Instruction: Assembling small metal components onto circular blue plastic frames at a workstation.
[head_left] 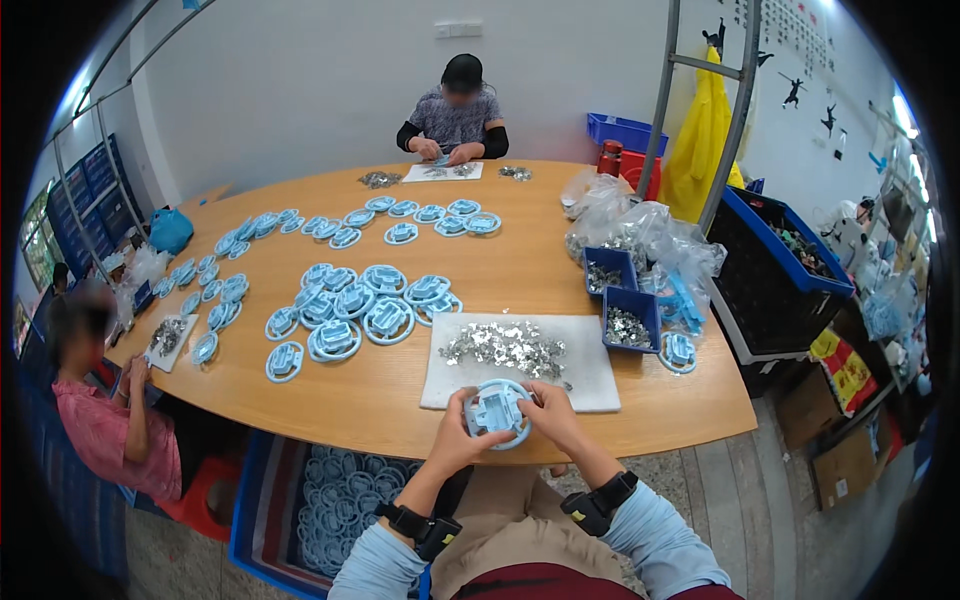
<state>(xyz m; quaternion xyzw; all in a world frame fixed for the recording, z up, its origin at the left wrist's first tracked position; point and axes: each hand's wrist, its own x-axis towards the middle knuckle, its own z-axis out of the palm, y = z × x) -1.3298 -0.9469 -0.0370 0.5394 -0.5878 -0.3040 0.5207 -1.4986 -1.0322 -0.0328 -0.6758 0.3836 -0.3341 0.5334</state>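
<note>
**Both hands on one blue ring at the table edge**

Head view: the left hand (462, 432) and the right hand (548, 412) together hold a round light-blue plastic ring (497, 411) just over the near edge of the wooden table (520, 275). The left hand cups the ring's left and lower rim with its fingers closed around it. The right hand's fingers curl narrowly over the right rim, with fingertips at the raised block in the ring's middle. Whether a small metal piece is pinched there is too small to tell.

Just beyond the ring lies a white mat (590, 375), bearing a loose heap of small metal clips (505, 347). To the right stand two blue bins (630, 300) with more clips, and a lone ring lies beside them. Further left, a cluster of finished-looking rings (360, 305) lies spread across the table. On the floor at the lower left is a blue crate (250, 520) filled with rings. Two other people sit at the table, one at the far side and one at the left, each with their own small pile.

Risks, as I judge them: the ring is held at the very table edge, so a slip of either hand could drop it to the floor or lap. Reaching forward, a wrist could brush the clip heap and scatter pieces off the mat.
</note>
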